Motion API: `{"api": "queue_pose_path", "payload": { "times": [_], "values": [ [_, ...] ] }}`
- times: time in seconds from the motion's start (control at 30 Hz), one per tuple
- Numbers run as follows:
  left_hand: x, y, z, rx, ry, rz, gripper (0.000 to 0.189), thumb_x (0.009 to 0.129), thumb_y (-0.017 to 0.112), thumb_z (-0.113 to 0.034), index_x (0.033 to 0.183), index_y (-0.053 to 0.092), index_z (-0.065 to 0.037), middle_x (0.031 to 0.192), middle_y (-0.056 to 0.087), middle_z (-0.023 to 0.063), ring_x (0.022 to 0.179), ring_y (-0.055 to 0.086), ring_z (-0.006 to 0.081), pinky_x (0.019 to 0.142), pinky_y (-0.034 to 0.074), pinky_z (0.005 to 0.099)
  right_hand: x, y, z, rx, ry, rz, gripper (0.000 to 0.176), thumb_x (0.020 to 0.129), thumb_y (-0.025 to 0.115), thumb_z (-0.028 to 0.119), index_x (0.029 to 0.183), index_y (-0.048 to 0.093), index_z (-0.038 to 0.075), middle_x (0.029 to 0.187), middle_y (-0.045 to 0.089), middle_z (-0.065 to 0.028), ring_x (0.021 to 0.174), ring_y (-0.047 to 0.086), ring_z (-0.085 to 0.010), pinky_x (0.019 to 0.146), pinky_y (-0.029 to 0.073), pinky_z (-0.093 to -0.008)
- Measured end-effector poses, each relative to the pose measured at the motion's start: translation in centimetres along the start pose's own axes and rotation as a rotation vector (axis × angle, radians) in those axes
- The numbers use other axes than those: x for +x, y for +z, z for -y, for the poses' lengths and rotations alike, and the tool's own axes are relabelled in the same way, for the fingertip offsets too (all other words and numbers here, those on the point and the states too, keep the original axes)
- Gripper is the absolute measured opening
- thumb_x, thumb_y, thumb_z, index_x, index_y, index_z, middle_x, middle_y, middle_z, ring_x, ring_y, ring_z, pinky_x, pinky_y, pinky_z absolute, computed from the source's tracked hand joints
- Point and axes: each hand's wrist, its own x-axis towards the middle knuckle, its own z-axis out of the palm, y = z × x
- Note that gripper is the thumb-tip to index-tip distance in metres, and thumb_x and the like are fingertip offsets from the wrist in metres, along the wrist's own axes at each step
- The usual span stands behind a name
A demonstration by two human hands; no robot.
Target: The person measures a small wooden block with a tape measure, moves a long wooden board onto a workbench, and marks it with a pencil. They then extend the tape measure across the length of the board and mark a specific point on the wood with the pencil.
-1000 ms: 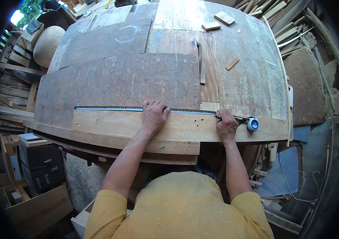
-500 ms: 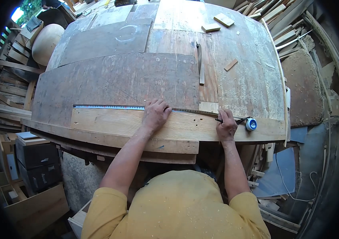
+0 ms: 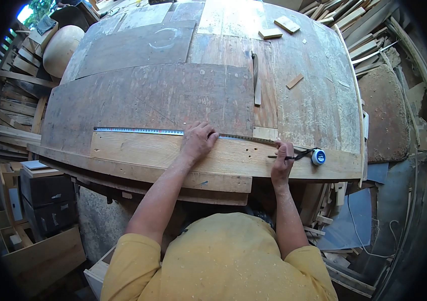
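Where the left hand (image 3: pixel 197 140) rests: on the far edge of a pale plank (image 3: pixel 138 150), palm down and knuckles bent, with the fingertips pressing the tape blade (image 3: pixel 138 131) onto the wood; it clasps nothing and only pins the blade
Right hand (image 3: pixel 282 161): further along the same plank toward its right end, fingers closed around a dark pencil (image 3: pixel 279 157), wrist over the plank's near edge
Pencil: lies almost level across the plank face, tip pointing left, just on the near side of the tape line; whether the tip touches the wood I cannot tell
Tape blade: stretched along the plank's far edge from near the plank's left end, under the left hand's fingertips, and on to the right past the right hand
Tape case (image 3: pixel 318 157): round, white and blue, on the plank near its right end, just beside the right hand and not touching it
Plank: long and light-coloured, laid along the near edge of the workbench (image 3: pixel 148 95), on top of a second board that juts out beneath it
Workbench: patched together from worn grey and brown sheets
Offcuts (image 3: pixel 270 33): two small blocks at the bench's far end, well apart from both hands
Thin strip (image 3: pixel 256 85): lies pointing away from the person, beyond the plank, between the two hands' positions
Rounded wooden form (image 3: pixel 62 42): off the bench's far left corner
Dark boxes (image 3: pixel 45 193): stacked below the bench on the left
Sleeves (image 3: pixel 133 261): yellow, speckled with dust
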Motion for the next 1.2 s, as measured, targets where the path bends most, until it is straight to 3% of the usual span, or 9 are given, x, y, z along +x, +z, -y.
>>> {"api": "queue_pose_path", "payload": {
  "times": [0.13,0.23,0.27,0.37,0.4,0.5,0.63,0.87,1.2],
  "values": [
    [0.0,0.0,0.1,-0.009,-0.002,-0.005,0.016,0.088,0.068,-0.023,0.086,0.069,-0.008,0.089,0.066,0.0058,0.094,0.061,0.0261,0.089,0.043,0.042,-1.3,-0.7,-0.6,0.374,0.455,0.248,0.06,0.106,0.037,0.053,0.095,0.066,0.002,0.065,0.055,0.0037,0.059,0.048,-0.0047,0.056,0.038,-0.0218],
    [0.1,0.2,0.3,-0.019,-0.004,-0.016,0.016,0.088,0.068,-0.024,0.085,0.069,-0.008,0.088,0.067,0.0058,0.093,0.062,0.0261,0.088,0.043,0.0421,-0.7,-0.2,1.9,0.426,0.526,0.316,0.054,0.107,0.039,0.048,0.105,0.067,0.002,0.071,0.059,-0.0001,0.063,0.052,-0.0072,0.059,0.042,-0.0208],
    [0.1,0.2,0.3,-0.022,-0.007,-0.018,0.016,0.088,0.068,-0.024,0.085,0.07,-0.008,0.088,0.067,0.0058,0.093,0.062,0.026,0.088,0.043,0.0422,-0.6,0.1,1.9,0.492,0.494,0.341,0.042,0.106,0.047,0.038,0.109,0.067,0.002,0.078,0.065,-0.003,0.066,0.055,-0.0073,0.061,0.045,-0.0202],
    [0.1,0.2,0.3,-0.033,-0.022,-0.005,0.017,0.087,0.068,-0.024,0.085,0.07,-0.007,0.086,0.067,0.0057,0.092,0.062,0.0259,0.087,0.043,0.0421,-0.7,1.8,3.0,0.569,0.431,0.371,0.026,0.102,0.059,0.024,0.101,0.068,0.0,0.08,0.065,-0.0022,0.07,0.058,-0.0063,0.062,0.047,-0.021],
    [0.1,0.1,0.3,-0.034,-0.021,-0.006,0.017,0.087,0.069,-0.024,0.085,0.07,-0.008,0.086,0.067,0.0056,0.092,0.062,0.0259,0.087,0.043,0.0421,-0.5,1.8,3.5,0.541,0.45,0.422,0.015,0.095,0.065,0.013,0.099,0.068,-0.001,0.079,0.066,-0.0027,0.071,0.059,-0.0072,0.064,0.048,-0.022],
    [0.0,0.1,0.4,-0.037,-0.016,-0.01,0.016,0.087,0.069,-0.024,0.085,0.07,-0.008,0.086,0.067,0.0054,0.092,0.062,0.0258,0.087,0.043,0.0418,-0.3,3.5,3.2,0.33,0.28,0.431,0.012,0.091,0.067,0.01,0.094,0.068,-0.001,0.075,0.065,-0.0034,0.07,0.059,-0.008,0.063,0.047,-0.0241],
    [-0.1,0.4,0.5,-0.016,0.021,-0.039,0.015,0.088,0.069,-0.024,0.085,0.07,-0.009,0.087,0.066,0.005,0.093,0.061,0.0253,0.088,0.042,0.0413,0.3,6.0,3.8,0.368,0.364,0.416,0.01,0.088,0.066,0.008,0.09,0.067,-0.002,0.073,0.066,-0.0058,0.066,0.061,-0.0106,0.061,0.048,-0.0277],
    [-0.2,0.8,0.8,0.054,0.057,-0.037,0.014,0.089,0.066,-0.026,0.087,0.068,-0.012,0.093,0.067,0.0043,0.099,0.061,0.0243,0.096,0.039,0.043,-0.1,7.8,3.0,0.214,0.078,0.321,0.006,0.084,0.064,0.006,0.082,0.067,0.0,0.069,0.065,-0.0122,0.062,0.065,-0.0205,0.06,0.05,-0.0313],
    [0.2,0.6,0.6,0.023,0.034,-0.038,0.014,0.089,0.066,-0.024,0.086,0.066,-0.011,0.091,0.067,0.0053,0.096,0.062,0.0249,0.095,0.037,0.0434,0.0,8.1,3.4,0.162,-0.02,0.287,0.004,0.083,0.064,0.004,0.081,0.065,0.001,0.069,0.064,-0.0137,0.062,0.066,-0.024,0.059,0.05,-0.033]
  ]
}}
